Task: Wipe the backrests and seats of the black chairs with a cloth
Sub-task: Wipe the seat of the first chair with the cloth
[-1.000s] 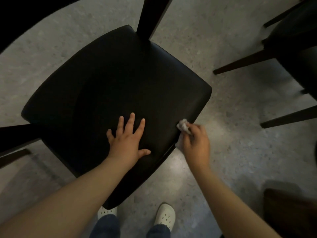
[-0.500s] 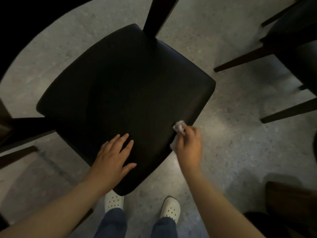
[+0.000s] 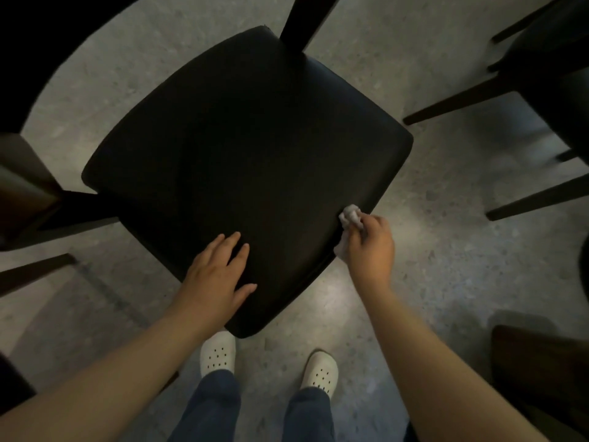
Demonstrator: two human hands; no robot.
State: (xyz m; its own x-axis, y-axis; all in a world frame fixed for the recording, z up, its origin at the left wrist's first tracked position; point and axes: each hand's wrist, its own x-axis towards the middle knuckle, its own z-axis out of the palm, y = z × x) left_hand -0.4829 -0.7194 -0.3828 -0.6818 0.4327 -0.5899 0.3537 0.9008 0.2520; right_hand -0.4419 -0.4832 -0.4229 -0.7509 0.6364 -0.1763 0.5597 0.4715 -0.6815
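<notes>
The black chair seat (image 3: 248,167) lies directly ahead of and below the person, set as a diamond: one corner points toward the feet, the opposite corner away toward the backrest post (image 3: 302,17). No long axis is evident; it is roughly square. The left hand (image 3: 216,279) rests flat with fingers spread on the near corner. The right hand (image 3: 369,247) is nearer the near-right edge, closed around a bunched pale cloth (image 3: 350,216) touching that edge. Judgement: the wipe should run along this edge.
</notes>
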